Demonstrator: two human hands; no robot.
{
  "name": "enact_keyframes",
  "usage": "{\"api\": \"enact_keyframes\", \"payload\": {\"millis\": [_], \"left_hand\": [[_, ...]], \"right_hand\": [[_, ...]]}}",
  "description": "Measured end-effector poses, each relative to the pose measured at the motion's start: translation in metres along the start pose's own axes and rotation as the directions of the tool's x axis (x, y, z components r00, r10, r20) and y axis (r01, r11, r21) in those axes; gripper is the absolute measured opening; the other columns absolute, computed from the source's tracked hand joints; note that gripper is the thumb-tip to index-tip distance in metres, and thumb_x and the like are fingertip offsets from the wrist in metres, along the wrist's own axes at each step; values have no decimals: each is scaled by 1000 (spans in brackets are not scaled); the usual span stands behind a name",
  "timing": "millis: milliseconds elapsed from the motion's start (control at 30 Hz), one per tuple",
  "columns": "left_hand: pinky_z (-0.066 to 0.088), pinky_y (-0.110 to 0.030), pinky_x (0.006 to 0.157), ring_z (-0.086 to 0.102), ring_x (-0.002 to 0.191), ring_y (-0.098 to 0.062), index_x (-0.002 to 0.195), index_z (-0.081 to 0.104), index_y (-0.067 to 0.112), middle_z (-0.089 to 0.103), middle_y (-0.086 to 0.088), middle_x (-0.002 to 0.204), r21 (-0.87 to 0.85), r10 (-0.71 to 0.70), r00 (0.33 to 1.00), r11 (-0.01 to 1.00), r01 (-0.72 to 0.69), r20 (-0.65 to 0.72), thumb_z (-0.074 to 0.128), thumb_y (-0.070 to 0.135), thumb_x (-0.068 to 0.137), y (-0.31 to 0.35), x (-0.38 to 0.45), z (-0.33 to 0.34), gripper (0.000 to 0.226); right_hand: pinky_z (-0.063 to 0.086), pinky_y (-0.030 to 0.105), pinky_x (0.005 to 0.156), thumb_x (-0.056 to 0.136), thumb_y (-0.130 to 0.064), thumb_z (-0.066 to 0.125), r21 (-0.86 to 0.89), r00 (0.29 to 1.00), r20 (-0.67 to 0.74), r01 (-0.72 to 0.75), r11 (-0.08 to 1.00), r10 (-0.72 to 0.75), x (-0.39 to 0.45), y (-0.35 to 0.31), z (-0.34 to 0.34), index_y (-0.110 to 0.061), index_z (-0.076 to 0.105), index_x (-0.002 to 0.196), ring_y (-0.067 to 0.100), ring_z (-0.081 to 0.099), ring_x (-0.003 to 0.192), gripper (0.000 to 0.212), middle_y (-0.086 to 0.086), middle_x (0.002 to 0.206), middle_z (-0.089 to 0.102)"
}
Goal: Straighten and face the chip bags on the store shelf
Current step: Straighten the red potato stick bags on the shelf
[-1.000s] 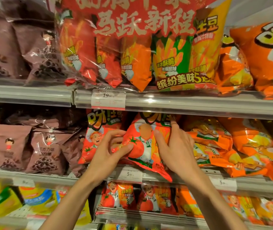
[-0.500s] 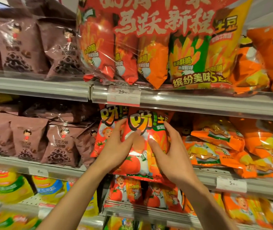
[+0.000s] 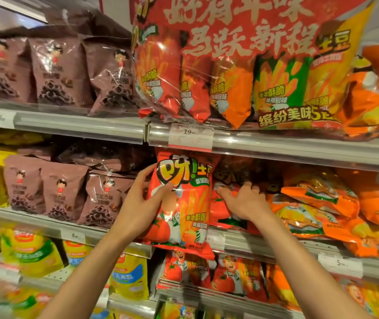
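Observation:
A red tomato chip bag stands upright at the front of the middle shelf, label facing me, its bottom hanging over the shelf edge. My left hand grips its left edge, thumb across the front. My right hand has its fingers spread and rests on a second red bag just to the right, further back in the shadow. Orange chip bags lie tilted and piled to the right of that.
Brown chocolate ring bags stand left of the red bags. A large red multipack fills the upper shelf, above a price tag. More red tomato bags and yellow bags sit on the lower shelf.
The red bag went from tilted to upright and shifted left in my left hand. My right hand let go of it and moved right onto the bag behind.

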State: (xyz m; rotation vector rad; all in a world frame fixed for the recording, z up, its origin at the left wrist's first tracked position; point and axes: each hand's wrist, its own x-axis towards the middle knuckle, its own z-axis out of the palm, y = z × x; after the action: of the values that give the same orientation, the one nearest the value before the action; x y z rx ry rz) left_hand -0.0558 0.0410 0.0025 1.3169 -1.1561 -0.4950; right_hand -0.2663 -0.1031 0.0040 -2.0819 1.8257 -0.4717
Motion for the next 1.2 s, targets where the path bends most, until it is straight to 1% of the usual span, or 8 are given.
{"api": "enact_keyframes", "payload": {"millis": [133, 300, 500, 600, 767, 900, 1033, 1200], "left_hand": [[55, -25, 78, 72, 95, -7, 134, 49, 48, 74, 11, 104, 1, -3, 1000, 1000, 3, 5, 69, 38, 91, 1, 0, -1, 48], [53, -20, 75, 71, 97, -4, 136, 48, 48, 72, 13, 108, 19, 11, 1000, 1000, -11, 15, 68, 40, 91, 2, -1, -4, 51], [53, -11, 68, 72, 93, -3, 132, 49, 48, 73, 9, 106, -3, 11, 1000, 1000, -10, 16, 68, 35, 92, 4, 0, -5, 46], [54, -17, 72, 72, 95, -4, 135, 48, 48, 73, 10, 107, -3, 9, 1000, 1000, -9, 20, 67, 38, 91, 4, -1, -5, 49], [51, -8, 67, 71, 93, -1, 139, 47, 43, 71, 10, 109, -4, 10, 1000, 1000, -10, 16, 67, 36, 92, 4, -1, -4, 52], [52, -9, 68, 71, 94, -1, 139, 47, 43, 71, 10, 109, 0, 12, 1000, 1000, -12, 13, 67, 36, 92, 3, -2, -4, 51], [51, -8, 66, 70, 91, 2, 138, 48, 42, 71, 11, 109, -10, 15, 1000, 1000, -14, 17, 66, 32, 94, 2, -4, -3, 48], [51, -8, 64, 72, 90, -1, 137, 49, 42, 72, 8, 107, -36, 2, 1000, 999, -1, 5, 66, 30, 94, 0, -3, -1, 47]], "right_hand": [[31, 51, 117, 80, -82, 47, 102, 999, 36, -16, 995, 13, 5, 5, 9, -5, 8, 157, 44, 26, 145, 115, 22, 162, 16], [42, 44, 108, 87, -59, 64, 198, 988, -147, 76, 977, -47, -3, 7, 13, -6, 22, 153, 40, 43, 136, 94, 21, 153, 32], [45, 41, 101, 95, -44, 61, 255, 924, -373, 189, 948, -84, -12, 5, 16, -5, 33, 149, 38, 50, 130, 72, 19, 151, 36], [43, 45, 107, 97, -42, 58, 264, 891, -444, 230, 937, -93, -2, -1, 21, -3, 33, 148, 40, 45, 133, 69, 25, 150, 36], [38, 52, 108, 96, -32, 59, 243, 844, -516, 306, 921, -144, 26, -1, 20, -1, 30, 150, 43, 40, 133, 69, 26, 152, 33], [29, 57, 114, 95, -51, 53, 120, 901, -412, 200, 972, -134, 39, 9, 27, -12, 11, 158, 43, 32, 141, 86, 17, 162, 18], [27, 50, 118, 91, -59, 56, 63, 947, -309, 113, 992, -88, 42, 19, 31, -13, -5, 158, 45, 22, 146, 101, 25, 162, 2], [41, 49, 108, 91, -49, 65, 155, 966, -257, 82, 985, -40, 35, 19, 30, -7, 8, 156, 46, 41, 132, 96, 27, 146, 34]]}}
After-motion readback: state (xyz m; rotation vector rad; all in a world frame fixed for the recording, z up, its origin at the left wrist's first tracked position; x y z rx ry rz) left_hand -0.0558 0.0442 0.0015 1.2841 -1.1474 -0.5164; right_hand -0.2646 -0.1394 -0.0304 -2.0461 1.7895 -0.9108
